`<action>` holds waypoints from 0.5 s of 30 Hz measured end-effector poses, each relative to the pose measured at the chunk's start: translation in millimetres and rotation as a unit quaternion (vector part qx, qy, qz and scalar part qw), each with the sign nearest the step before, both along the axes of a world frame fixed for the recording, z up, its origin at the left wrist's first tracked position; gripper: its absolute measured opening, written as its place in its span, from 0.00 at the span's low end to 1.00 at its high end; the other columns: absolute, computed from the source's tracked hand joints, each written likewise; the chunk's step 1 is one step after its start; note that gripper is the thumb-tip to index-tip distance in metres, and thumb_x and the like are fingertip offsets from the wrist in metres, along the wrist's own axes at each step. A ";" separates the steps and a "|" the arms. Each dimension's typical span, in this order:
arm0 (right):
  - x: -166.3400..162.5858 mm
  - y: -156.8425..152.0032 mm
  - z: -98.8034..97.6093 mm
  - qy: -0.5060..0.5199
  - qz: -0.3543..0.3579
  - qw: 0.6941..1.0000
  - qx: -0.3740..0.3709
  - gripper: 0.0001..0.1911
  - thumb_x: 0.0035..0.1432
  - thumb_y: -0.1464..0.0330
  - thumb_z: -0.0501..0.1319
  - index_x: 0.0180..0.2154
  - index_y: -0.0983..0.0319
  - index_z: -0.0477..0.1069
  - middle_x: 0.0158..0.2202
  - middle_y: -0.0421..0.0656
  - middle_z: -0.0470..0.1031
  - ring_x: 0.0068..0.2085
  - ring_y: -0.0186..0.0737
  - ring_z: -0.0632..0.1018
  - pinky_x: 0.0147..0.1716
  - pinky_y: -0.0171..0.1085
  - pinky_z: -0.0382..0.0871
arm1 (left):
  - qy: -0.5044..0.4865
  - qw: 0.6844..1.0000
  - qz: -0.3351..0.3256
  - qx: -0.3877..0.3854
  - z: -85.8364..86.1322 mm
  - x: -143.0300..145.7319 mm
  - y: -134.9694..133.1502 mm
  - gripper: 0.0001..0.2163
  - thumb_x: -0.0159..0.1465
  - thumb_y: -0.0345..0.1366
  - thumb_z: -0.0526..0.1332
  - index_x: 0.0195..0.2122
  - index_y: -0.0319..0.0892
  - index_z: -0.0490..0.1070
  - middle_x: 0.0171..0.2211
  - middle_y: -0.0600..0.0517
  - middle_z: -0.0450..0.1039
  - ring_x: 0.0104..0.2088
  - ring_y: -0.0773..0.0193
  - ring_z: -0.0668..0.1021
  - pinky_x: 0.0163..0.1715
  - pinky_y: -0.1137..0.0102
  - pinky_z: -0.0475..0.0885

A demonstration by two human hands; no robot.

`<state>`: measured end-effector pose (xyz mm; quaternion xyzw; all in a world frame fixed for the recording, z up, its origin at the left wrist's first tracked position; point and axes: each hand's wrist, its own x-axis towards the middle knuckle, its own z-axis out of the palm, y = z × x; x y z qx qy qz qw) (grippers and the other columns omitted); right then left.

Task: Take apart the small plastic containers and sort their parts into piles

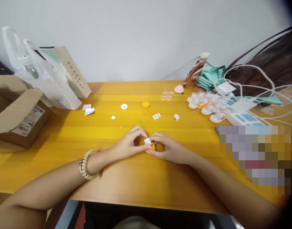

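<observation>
My left hand (133, 142) pinches a small white openwork plastic piece (147, 141) between thumb and fingers. Right against it, my right hand (168, 148) grips a round orange plastic piece (151, 147) by its edge. The white piece sits over or against the orange one; fingers hide whether they are joined. Beyond my hands lie a white disc (124, 107), an orange disc (146, 104), white openwork pieces (156, 116), another such piece (176, 117) and a tiny white part (113, 117).
Clear rings (167, 95) lie at the back, near rows of capped round pieces (205, 103). A bottle (195, 71), cables and a power strip (243, 118) stand right. Foil scraps (88, 109), a plastic bag (50, 79) and a cardboard box (29, 127) are left.
</observation>
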<state>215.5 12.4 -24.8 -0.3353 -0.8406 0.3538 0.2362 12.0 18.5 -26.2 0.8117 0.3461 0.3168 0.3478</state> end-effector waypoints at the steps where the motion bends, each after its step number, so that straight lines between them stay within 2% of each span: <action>1: 0.7 0.3 0.2 0.005 0.000 1.000 -0.005 0.07 0.54 0.67 0.61 0.37 0.59 0.69 0.32 0.39 0.68 0.36 0.36 0.71 0.40 0.36 0.65 | -0.008 1.000 -0.003 0.000 -0.3 -0.4 0.6 0.09 0.58 0.39 0.63 0.36 0.41 0.69 0.36 0.50 0.69 0.37 0.64 0.72 0.39 0.68 0.68; 7: 0.5 0.6 -1.0 0.010 -0.003 1.000 -0.018 0.05 0.53 0.67 0.61 0.34 0.60 0.69 0.31 0.39 0.69 0.36 0.35 0.71 0.40 0.36 0.66 | -0.041 0.999 -0.019 0.015 0.9 1.9 -1.9 0.06 0.60 0.34 0.62 0.37 0.40 0.71 0.36 0.48 0.70 0.38 0.64 0.74 0.42 0.67 0.69; 12: -2.2 0.6 -7.7 0.035 -0.022 0.999 0.009 0.08 0.52 0.67 0.63 0.36 0.60 0.69 0.32 0.40 0.70 0.35 0.36 0.72 0.39 0.36 0.67 | -0.054 0.996 0.014 0.068 1.3 5.2 -8.6 0.03 0.62 0.31 0.58 0.36 0.40 0.70 0.35 0.48 0.71 0.38 0.64 0.73 0.42 0.66 0.69; 15: -3.4 -0.6 -7.3 0.046 -0.027 0.999 -0.001 0.09 0.53 0.67 0.63 0.38 0.60 0.69 0.32 0.40 0.71 0.35 0.35 0.72 0.38 0.36 0.67 | -0.044 0.992 0.031 0.112 -0.1 4.6 -12.5 0.04 0.62 0.31 0.57 0.37 0.41 0.69 0.36 0.48 0.70 0.38 0.63 0.73 0.41 0.66 0.69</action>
